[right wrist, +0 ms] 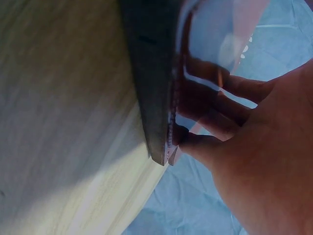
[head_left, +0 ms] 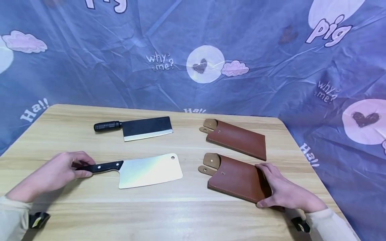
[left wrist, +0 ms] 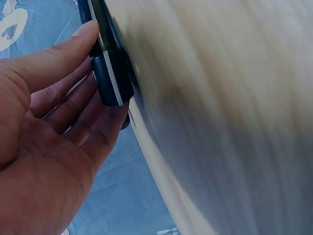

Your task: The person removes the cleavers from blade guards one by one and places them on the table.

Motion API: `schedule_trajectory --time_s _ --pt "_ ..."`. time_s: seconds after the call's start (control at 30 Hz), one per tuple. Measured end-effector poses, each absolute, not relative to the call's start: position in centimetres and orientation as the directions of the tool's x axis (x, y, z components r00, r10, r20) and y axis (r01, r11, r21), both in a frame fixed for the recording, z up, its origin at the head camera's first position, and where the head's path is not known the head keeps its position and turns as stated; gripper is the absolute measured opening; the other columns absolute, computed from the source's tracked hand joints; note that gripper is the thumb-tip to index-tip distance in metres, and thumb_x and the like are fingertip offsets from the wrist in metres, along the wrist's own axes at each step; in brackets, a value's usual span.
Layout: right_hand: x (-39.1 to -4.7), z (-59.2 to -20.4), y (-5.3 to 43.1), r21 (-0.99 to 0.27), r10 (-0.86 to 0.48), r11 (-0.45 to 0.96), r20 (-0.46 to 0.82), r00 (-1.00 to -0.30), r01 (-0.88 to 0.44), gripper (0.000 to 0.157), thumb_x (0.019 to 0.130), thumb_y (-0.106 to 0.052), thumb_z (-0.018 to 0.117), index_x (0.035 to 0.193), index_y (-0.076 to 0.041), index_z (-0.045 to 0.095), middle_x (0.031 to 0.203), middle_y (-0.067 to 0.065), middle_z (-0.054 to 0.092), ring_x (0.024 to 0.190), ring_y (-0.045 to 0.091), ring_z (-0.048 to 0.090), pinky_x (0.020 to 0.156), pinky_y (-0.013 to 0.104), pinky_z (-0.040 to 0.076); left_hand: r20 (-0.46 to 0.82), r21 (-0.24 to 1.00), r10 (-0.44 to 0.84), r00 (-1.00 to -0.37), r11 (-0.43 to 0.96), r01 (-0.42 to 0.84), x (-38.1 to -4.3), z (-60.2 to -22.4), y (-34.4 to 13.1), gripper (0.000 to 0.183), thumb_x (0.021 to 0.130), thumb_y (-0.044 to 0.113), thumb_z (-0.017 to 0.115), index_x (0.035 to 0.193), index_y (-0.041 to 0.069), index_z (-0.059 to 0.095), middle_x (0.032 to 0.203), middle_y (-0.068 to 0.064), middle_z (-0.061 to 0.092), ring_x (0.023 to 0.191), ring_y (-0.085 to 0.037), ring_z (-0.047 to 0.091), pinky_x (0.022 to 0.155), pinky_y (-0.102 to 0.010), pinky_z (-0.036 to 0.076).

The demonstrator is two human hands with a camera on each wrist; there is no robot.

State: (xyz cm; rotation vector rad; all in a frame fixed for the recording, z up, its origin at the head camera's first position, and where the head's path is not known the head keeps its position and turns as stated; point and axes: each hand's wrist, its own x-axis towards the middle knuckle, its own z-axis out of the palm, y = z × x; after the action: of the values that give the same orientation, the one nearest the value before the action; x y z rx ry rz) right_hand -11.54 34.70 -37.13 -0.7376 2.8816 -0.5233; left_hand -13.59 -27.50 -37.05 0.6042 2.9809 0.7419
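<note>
My left hand (head_left: 64,170) holds the black riveted handle (left wrist: 112,78) of a shiny cleaver (head_left: 150,171), thumb on one side and fingers on the other. The cleaver lies flat, its blade pointing right, with a hole near the far corner. My right hand (head_left: 281,189) grips the right end of the nearer brown leather knife sheath (head_left: 236,177), thumb at the near edge and fingers at the far one. In the right wrist view the sheath's dark stitched edge (right wrist: 154,88) faces the camera. Its strap and flap point left, toward the cleaver, with a gap between them.
Behind the shiny cleaver lies a dark-bladed cleaver (head_left: 146,128) with a round black handle. A second brown sheath (head_left: 238,139) lies behind the gripped one. All rest on a wooden table (head_left: 169,217), with a blue printed cloth (head_left: 169,83) hanging behind.
</note>
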Motion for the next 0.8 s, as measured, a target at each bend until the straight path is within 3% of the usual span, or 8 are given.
schedule_trajectory --time_s 0.57,0.8 --pt "-11.5 -37.2 34.9 -0.38 -0.466 0.826 -0.045 -0.883 -0.417 0.117 0.051 -0.06 0.077 0.139 -0.006 0.023 0.134 0.005 0.025 0.119 0.021 0.024 0.09 0.016 0.022 0.073 0.472 0.372 -0.925 0.804 0.361 -13.7 -37.0 -27.8 0.032 0.071 0.035 0.074 0.097 0.018 0.065 0.093 0.01 0.06 0.08 -0.007 0.056 0.07 -0.025 0.045" --pt "-12.2 -36.2 34.8 -0.374 -0.46 0.833 -0.063 -0.885 -0.407 0.115 0.055 -0.059 0.075 0.141 -0.007 0.018 0.135 0.013 0.022 0.12 0.03 0.021 0.087 0.051 0.031 0.04 0.505 0.298 -0.954 0.818 0.276 -14.3 -35.3 -27.2 0.045 0.082 0.033 0.065 0.111 -0.001 0.059 0.098 -0.011 0.063 0.082 -0.021 0.061 0.067 -0.031 0.049"
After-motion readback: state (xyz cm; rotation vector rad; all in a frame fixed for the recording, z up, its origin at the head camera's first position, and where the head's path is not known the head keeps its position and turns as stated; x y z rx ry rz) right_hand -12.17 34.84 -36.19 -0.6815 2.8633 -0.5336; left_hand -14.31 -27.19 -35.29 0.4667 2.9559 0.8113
